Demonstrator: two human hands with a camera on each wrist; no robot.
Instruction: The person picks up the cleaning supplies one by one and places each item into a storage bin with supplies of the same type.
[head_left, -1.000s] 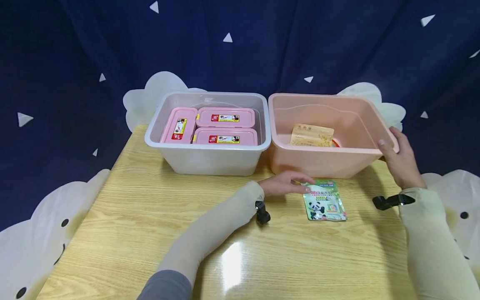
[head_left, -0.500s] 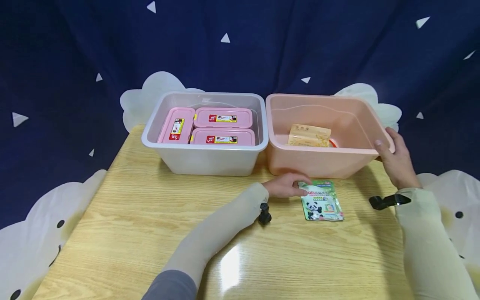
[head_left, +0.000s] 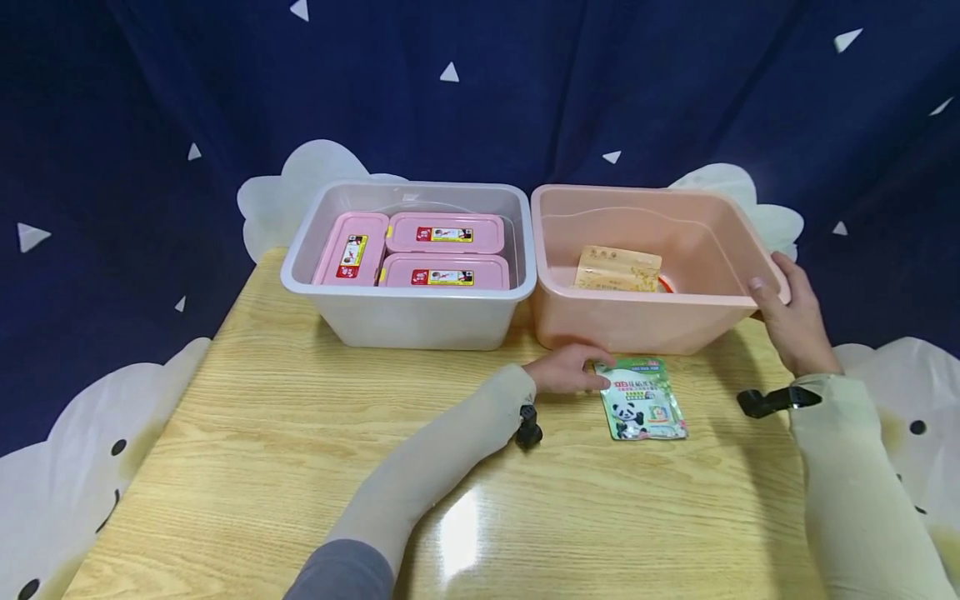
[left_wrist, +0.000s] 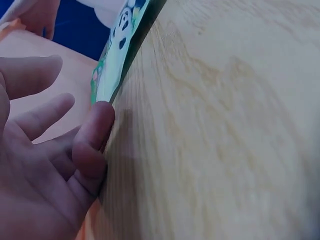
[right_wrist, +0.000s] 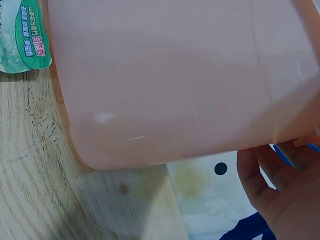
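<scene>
A green and white pouch with a panda print (head_left: 645,404) lies flat on the wooden table. At its left edge is my left hand (head_left: 564,369), thumb and fingers spread apart. In the left wrist view a fingertip (left_wrist: 97,120) meets the end of the pouch (left_wrist: 122,37), but a pinch is not visible. My right hand (head_left: 801,321) grips the right front corner of the pink bin's rim (head_left: 660,298), with the thumb on top and the fingers curled beneath. Inside that bin sits a tan packet (head_left: 618,268), with something red partly hidden behind it.
Left of the pink bin, close beside it, stands a light grey bin (head_left: 412,321). It holds three pink lidded boxes (head_left: 447,233). Behind the table (head_left: 247,467) hangs a dark blue curtain (head_left: 510,100) with white triangles and clouds.
The fingers of my left hand have drawn in slightly at the pouch's left edge, and its wrist has shifted a little right. My right hand keeps its grip on the bin.
</scene>
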